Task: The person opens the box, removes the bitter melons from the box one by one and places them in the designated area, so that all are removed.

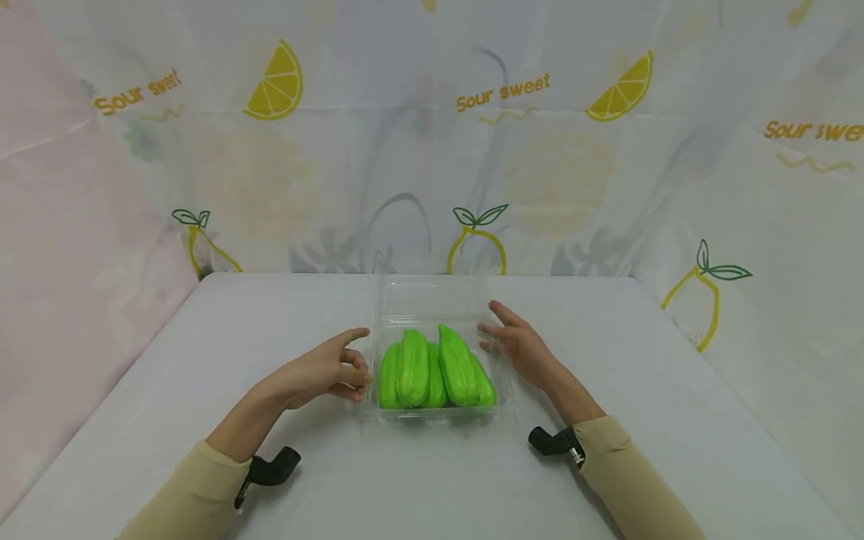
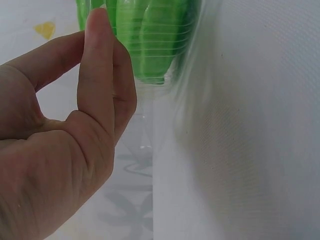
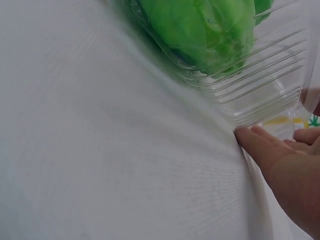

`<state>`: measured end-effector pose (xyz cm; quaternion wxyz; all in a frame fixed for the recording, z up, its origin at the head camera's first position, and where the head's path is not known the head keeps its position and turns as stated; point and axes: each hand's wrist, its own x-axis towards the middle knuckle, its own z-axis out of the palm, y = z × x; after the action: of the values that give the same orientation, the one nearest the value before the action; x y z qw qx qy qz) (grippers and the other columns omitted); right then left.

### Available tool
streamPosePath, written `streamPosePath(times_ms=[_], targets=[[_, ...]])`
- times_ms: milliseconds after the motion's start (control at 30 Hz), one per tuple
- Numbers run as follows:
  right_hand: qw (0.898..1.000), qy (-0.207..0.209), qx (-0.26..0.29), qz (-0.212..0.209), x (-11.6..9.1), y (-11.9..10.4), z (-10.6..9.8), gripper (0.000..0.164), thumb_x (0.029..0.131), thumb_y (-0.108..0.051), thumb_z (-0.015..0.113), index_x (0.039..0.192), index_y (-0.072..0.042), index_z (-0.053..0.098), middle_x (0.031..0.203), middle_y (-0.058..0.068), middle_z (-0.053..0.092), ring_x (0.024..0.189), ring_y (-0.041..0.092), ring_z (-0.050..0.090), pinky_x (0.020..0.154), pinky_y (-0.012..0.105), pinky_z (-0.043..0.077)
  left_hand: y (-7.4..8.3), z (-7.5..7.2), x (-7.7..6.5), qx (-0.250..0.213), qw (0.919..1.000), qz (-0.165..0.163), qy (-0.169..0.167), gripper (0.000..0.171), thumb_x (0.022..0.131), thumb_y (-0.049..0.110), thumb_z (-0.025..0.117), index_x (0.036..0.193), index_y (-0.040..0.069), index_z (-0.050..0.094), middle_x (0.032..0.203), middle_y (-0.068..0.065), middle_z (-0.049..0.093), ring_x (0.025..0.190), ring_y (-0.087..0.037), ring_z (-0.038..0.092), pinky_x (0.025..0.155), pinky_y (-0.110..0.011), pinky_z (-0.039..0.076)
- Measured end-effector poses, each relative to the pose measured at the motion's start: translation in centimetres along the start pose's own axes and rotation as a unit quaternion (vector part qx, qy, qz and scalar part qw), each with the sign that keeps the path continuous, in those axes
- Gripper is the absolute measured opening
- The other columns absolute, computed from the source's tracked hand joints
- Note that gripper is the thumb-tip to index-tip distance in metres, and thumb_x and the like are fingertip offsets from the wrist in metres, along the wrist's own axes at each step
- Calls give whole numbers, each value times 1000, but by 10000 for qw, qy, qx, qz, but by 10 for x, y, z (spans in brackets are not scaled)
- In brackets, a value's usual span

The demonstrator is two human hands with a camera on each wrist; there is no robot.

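Clear plastic box (image 1: 437, 413), lid (image 1: 432, 297) laid back toward the far edge of the counter (image 1: 418, 480), sits about midway between the side edges. Green ridged vegetables (image 1: 413, 371) lie inside it lengthwise, packed alongside one another, probably for fit. Left hand (image 1: 329, 373) at its left side: index stretched, others bent; whether it pinches the box, cannot tell. Right hand (image 1: 518, 345) spread at its right side, presumably to steady light plastic.

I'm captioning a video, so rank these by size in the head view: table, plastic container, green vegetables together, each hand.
1. White table
2. Clear plastic container
3. Green vegetables together
4. Left hand and right hand: too alike to rank
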<state>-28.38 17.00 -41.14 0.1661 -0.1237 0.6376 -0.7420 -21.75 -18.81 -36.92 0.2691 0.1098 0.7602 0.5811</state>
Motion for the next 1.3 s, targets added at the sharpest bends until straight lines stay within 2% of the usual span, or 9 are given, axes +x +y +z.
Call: streamPosePath(times_ms=[467, 700, 900, 1000, 1167, 1300], targets=[[9998, 41, -124, 142, 0, 0, -1, 69, 102, -5, 40, 160, -8, 1, 169, 4, -3, 151, 38, 25, 123, 48, 27, 3, 0, -2, -23, 10000, 17, 37, 94, 92, 9, 67, 159, 10, 1, 91, -7, 58, 76, -20, 67, 74, -32, 61], [9997, 33, -150, 179, -1, 1, -1, 67, 104, -5, 38, 159, -8, 2, 169, 5, -2, 150, 39, 27, 117, 36, 39, 3, 0, -2, -35, 10000, -37, 51, 94, 92, 9, 68, 159, 10, 1, 92, -8, 58, 76, -19, 66, 74, -31, 61], [9995, 11, -320, 65, -3, -1, -2, 68, 103, -6, 40, 159, -7, 1, 169, 9, -1, 149, 41, 26, 112, 29, 44, 3, 0, -2, -34, 10000, -25, 77, 93, 91, 8, 67, 159, 9, 3, 91, -8, 58, 75, -19, 66, 73, -31, 61], [9987, 113, -500, 74, -3, -3, -3, 71, 102, -8, 43, 160, -8, 2, 168, 10, 2, 148, 40, 28, 115, 33, 42, 3, 1, -2, -40, 10000, -17, 83, 93, 91, 7, 67, 159, 9, 3, 91, -8, 58, 75, -19, 66, 73, -31, 61], [9961, 294, -829, 98, -4, -7, -8, 72, 103, -14, 47, 160, -11, 3, 168, 11, 6, 149, 36, 26, 124, 52, 24, 3, 1, -3, -49, 9999, -15, 95, 93, 91, 7, 67, 158, 8, 4, 90, -8, 58, 74, -19, 66, 72, -30, 61], [9950, 437, -892, 46, -5, -12, -11, 72, 103, -16, 48, 160, -11, 4, 167, 14, 8, 150, 36, 24, 124, 55, 21, 3, 1, -4, -11, 10000, -10, 93, 92, 91, 7, 67, 158, 7, 4, 91, -8, 58, 74, -19, 67, 73, -30, 61]])
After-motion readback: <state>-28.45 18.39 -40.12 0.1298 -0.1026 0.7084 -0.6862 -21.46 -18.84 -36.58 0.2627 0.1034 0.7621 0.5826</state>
